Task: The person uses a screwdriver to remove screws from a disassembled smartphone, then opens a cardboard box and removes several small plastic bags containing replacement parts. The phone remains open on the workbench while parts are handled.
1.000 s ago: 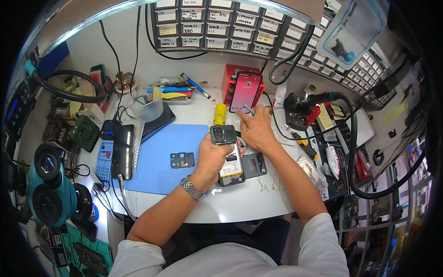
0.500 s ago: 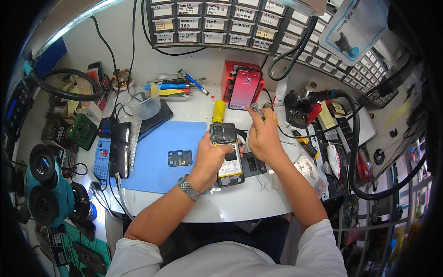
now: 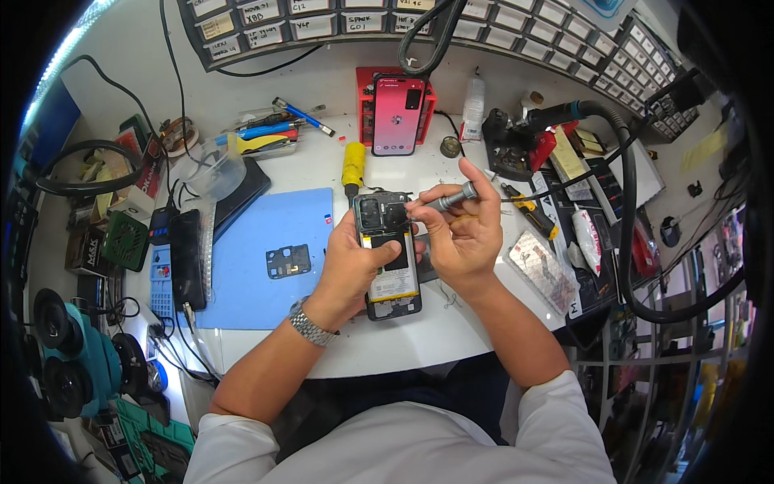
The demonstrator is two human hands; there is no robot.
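My left hand (image 3: 347, 264) grips an opened smartphone (image 3: 393, 308) by its left side, thumb lying across the front of its exposed insides. A white battery (image 3: 395, 282) with a yellow edge shows in its lower half, and a dark camera section at its top. In my right hand (image 3: 469, 246) is a grey screwdriver (image 3: 453, 198), pinched between the fingers. Its tip end points at the upper right of the opened phone; whether it touches a screw is too small to tell. A loose black cover piece (image 3: 289, 262) lies to the left on the blue mat (image 3: 234, 298).
A lit phone (image 3: 399, 121) leans upright on a red rack (image 3: 365, 101). Nearby stand a yellow cylinder (image 3: 353, 164) and a small round tin (image 3: 450, 147). A yellow-black tool (image 3: 532, 211) and a clear sheet (image 3: 538, 266) lie right. Small drawers (image 3: 313, 28) line the back wall.
My right hand has come back from beside the standing phone, bringing the screwdriver to the top of the opened phone. The view has shifted; my left hand keeps its hold.
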